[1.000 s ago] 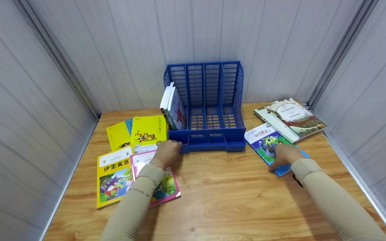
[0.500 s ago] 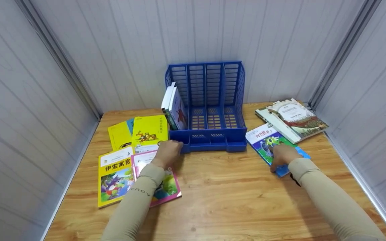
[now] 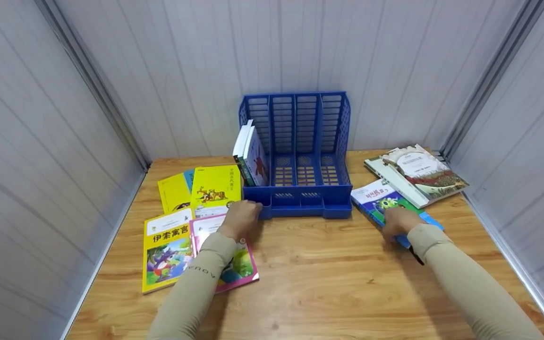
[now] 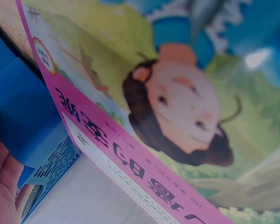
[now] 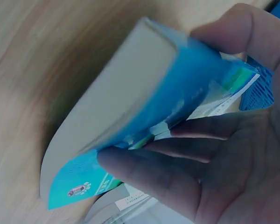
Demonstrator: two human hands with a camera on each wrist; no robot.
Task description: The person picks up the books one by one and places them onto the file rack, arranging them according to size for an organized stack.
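Observation:
In the head view my left hand (image 3: 241, 219) holds the front left corner of a blue file rack (image 3: 300, 192). The left wrist view shows its fingers (image 4: 4, 163) against a blue plastic panel (image 4: 28, 112). A pink-bordered book (image 4: 177, 116) lies under the left forearm, partly hidden. On the right, my right hand (image 3: 400, 223) pinches a blue paperback book (image 3: 371, 192) by its near end. In the right wrist view the thumb (image 5: 224, 30) is at one edge of the book and the fingers (image 5: 149, 172) are on its cover, which bends a little.
Two books (image 3: 256, 160) lean in the rack's leftmost compartment. Yellow books (image 3: 216, 186) and a yellow-edged book (image 3: 168, 255) lie left of the rack. More books (image 3: 418, 170) are stacked at the back right, touching the blue one. Pale panel walls (image 3: 196, 71) enclose the wooden table (image 3: 319, 288).
The head view has shifted slightly. My right hand's thumb has tucked closer to the blue book, and the book's left edge looks a little raised. The left hand stays at the rack.

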